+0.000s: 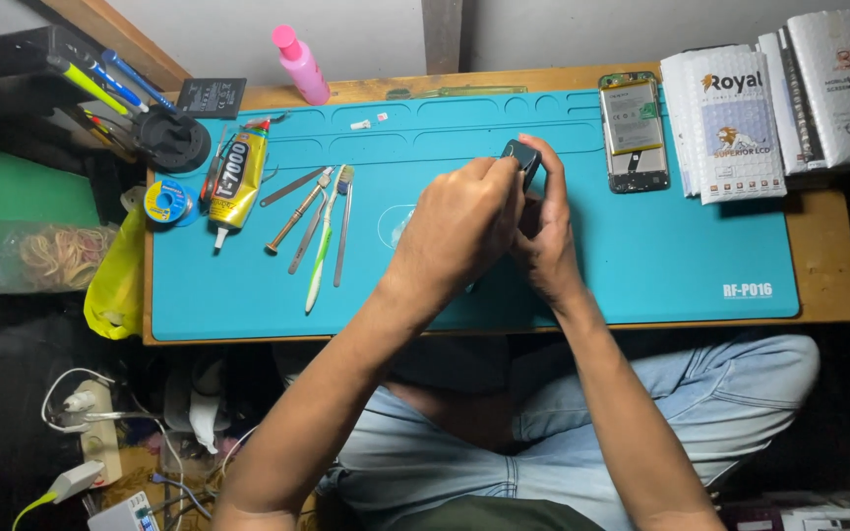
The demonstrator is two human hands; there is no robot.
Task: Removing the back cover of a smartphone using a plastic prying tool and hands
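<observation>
While poised over the teal mat (641,256), left hand (455,231) and right hand (546,236), fingers curled, gripping small dark device (521,157) together.

bright overhead light on mat (641,256) | dark surroundings | sharp focus

1 head camera looks steeply down, close above the teal mat (641,256).

Small dark rectangular object (521,159) between both hands: only its top corner shows; kind not determinable. Left hand (456,228) covers most of it and hides the fingertips of the right hand (546,236). Two tiny white bits (367,123) on the teal silicone mat (641,256): too small to identify.
</observation>
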